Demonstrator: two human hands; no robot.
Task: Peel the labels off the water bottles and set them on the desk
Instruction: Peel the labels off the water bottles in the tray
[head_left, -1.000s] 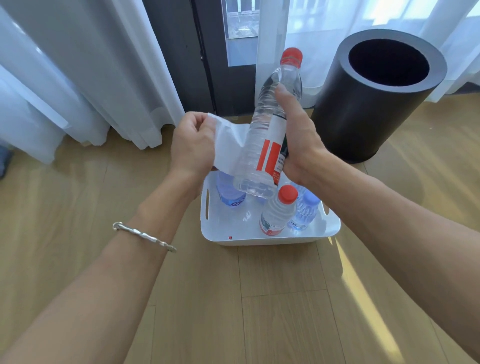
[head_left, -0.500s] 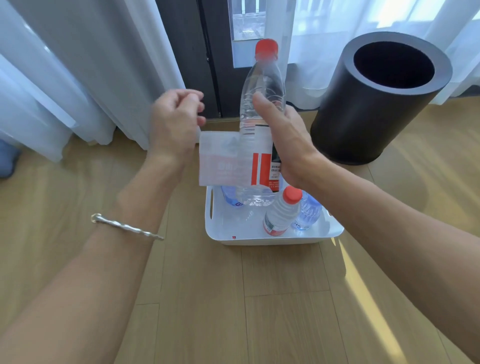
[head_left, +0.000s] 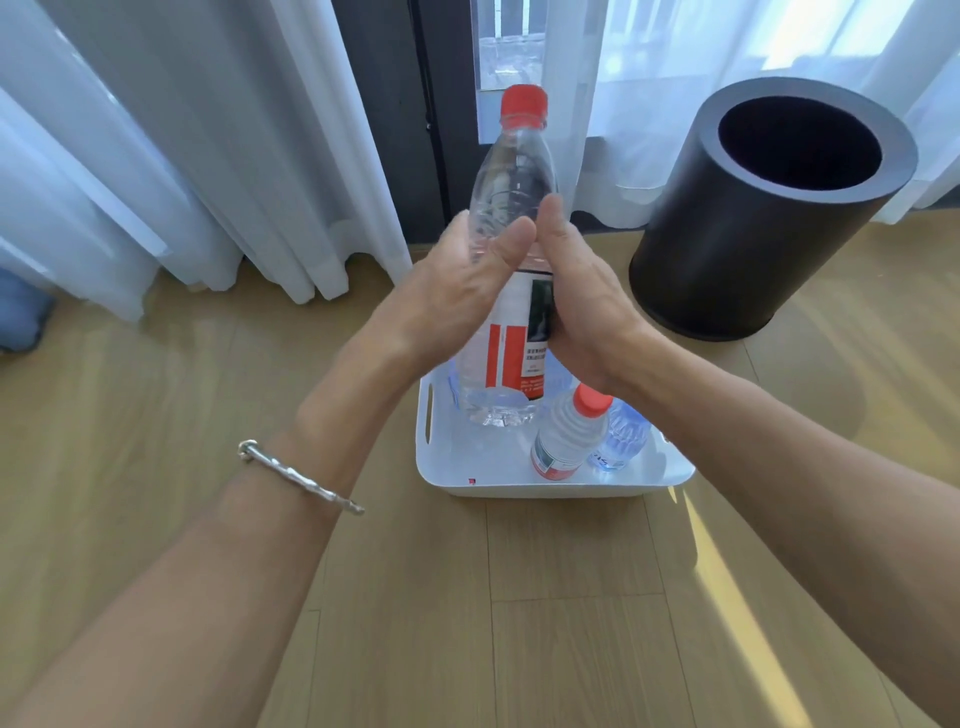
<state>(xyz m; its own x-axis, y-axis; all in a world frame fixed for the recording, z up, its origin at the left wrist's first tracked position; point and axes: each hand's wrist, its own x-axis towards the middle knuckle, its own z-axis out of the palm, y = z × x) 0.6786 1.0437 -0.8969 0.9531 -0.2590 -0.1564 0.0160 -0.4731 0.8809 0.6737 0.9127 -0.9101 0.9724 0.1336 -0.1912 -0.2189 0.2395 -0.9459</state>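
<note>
Head view: held bottle (head_left: 511, 171) is upright in the air, with its base just above the white tub (head_left: 519, 488) on the wood floor. Right hand (head_left: 587, 306) wraps the bottle's right side at label height, thumb pointing up the front. Left hand (head_left: 457, 291) is motion-blurred, with the thumb across the front and fingers going round the left side. That reads as a grasp on the same bottle; can't tell if it also pinches a label edge.

Label (head_left: 511, 343): red bars and a dark text panel, wrapped round the lower body, no loose flap visible. I judge this one not peeled, or at best barely started under the left palm.

In the tub: small red-cap bottle (head_left: 569, 436) with its label on, and a blue-tinted bottle (head_left: 621, 436) just beside it. Something bluish sits behind the held bottle, mostly hidden, so the count is unsure.

Progress: no stripped bottle and no loose label anywhere in view. No desk in frame either, so I can't confirm anything is set down there. Black round bin (head_left: 753, 249) stands right of the tub; its inside is dark, so contents unknown.

Left to do, as I read it: strip this label, put it on the desk, then repeat for at least the two bottles in the tub. Call it early in the task.
</note>
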